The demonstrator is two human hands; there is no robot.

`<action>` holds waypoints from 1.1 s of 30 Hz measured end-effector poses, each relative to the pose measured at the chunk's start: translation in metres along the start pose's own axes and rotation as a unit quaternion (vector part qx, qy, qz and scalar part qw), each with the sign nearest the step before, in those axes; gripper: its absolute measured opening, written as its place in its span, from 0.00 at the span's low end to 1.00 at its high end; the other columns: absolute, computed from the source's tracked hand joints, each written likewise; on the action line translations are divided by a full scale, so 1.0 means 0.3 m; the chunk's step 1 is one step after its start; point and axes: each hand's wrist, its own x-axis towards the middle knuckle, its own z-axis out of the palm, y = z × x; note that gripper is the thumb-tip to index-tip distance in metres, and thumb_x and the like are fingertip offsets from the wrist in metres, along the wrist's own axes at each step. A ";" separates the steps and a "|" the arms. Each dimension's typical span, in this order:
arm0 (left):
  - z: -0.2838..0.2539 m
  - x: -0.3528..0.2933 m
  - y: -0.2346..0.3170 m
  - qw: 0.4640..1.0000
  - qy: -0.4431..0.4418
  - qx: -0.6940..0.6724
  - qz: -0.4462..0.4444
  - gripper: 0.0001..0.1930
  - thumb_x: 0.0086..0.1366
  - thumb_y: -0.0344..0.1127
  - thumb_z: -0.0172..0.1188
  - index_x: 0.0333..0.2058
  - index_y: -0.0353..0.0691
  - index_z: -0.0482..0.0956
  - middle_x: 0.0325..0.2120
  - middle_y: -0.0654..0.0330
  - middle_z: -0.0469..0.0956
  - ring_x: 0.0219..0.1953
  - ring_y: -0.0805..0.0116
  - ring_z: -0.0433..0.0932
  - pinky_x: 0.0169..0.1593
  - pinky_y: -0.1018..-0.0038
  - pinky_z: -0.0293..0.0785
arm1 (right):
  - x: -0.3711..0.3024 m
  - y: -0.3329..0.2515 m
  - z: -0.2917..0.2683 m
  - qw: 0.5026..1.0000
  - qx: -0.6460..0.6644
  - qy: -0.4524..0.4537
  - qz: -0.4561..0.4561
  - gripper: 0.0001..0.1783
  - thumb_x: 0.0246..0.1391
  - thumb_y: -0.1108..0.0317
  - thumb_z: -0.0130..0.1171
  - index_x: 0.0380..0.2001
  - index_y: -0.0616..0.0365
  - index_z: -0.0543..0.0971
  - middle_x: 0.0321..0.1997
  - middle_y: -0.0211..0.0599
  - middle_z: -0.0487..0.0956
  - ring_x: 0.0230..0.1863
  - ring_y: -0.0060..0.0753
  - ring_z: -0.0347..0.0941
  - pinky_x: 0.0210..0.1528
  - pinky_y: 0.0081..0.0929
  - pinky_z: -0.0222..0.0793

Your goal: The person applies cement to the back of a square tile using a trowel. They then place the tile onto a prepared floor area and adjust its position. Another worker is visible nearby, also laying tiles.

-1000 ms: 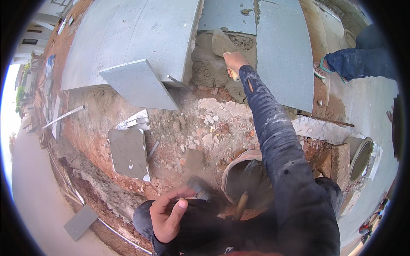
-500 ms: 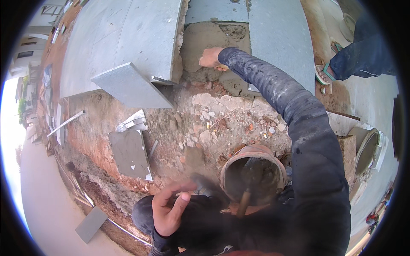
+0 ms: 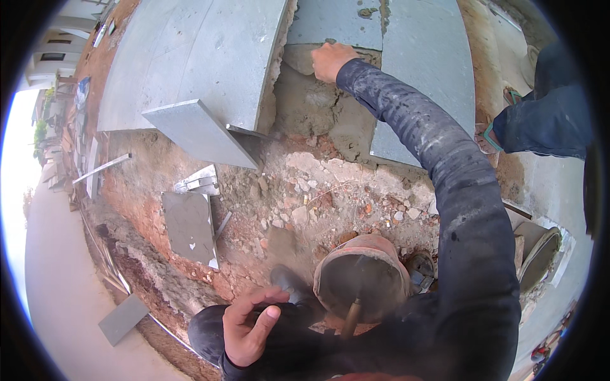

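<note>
My right hand (image 3: pixel 333 61) reaches far forward over a patch of wet mortar (image 3: pixel 311 108) between grey slabs. Its fingers are closed round a trowel; the grip is mostly hidden, and a flat grey blade (image 3: pixel 298 58) shows left of the hand. My left hand (image 3: pixel 249 327) hovers over my left knee, holding nothing, with thumb and fingers apart. Between my feet stands a mortar-stained orange bucket (image 3: pixel 380 244). A tool with a wooden handle (image 3: pixel 351 317) leans in it, its lower end sunk in grey mortar.
A loose grey slab (image 3: pixel 200 132) tilts against the raised paving (image 3: pixel 210 57). On the rubble lie a mortar-smeared board (image 3: pixel 186 228) and a metal piece (image 3: pixel 198 180). Another bucket (image 3: pixel 541 260) stands at right. Another person's leg (image 3: pixel 540 130) is at far right.
My right hand has moved forward across the mortar, toward the far slab. The mortar patch looks more spread there. My left hand stays nearly in place; the view has shifted slightly.
</note>
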 end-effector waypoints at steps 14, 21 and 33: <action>0.002 0.023 -0.010 0.999 -0.002 -0.024 -0.037 0.14 0.63 0.29 0.57 0.46 0.29 0.75 0.37 0.52 0.80 0.42 0.67 0.78 0.48 0.75 0.70 | -0.023 0.307 -0.039 0.982 -0.026 -0.182 0.054 0.16 0.52 0.65 0.43 0.37 0.64 0.75 0.20 0.45 0.74 0.15 0.40 0.71 0.15 0.40 0.69; -0.018 -0.038 -0.014 1.000 0.011 -0.022 -0.015 0.16 0.63 0.31 0.57 0.46 0.26 0.74 0.37 0.50 0.80 0.42 0.63 0.79 0.51 0.70 0.71 | -0.277 0.378 -0.184 0.972 0.144 -0.168 0.082 0.19 0.57 0.58 0.45 0.44 0.59 0.75 0.19 0.36 0.69 0.14 0.29 0.63 0.16 0.34 0.63; 0.010 -0.044 -0.022 0.998 0.064 0.009 -0.026 0.13 0.63 0.30 0.58 0.45 0.30 0.76 0.35 0.52 0.80 0.40 0.67 0.78 0.47 0.74 0.71 | -0.186 0.298 0.062 0.940 0.272 -0.208 0.000 0.24 0.57 0.52 0.44 0.53 0.52 0.72 0.18 0.34 0.66 0.15 0.27 0.64 0.17 0.34 0.63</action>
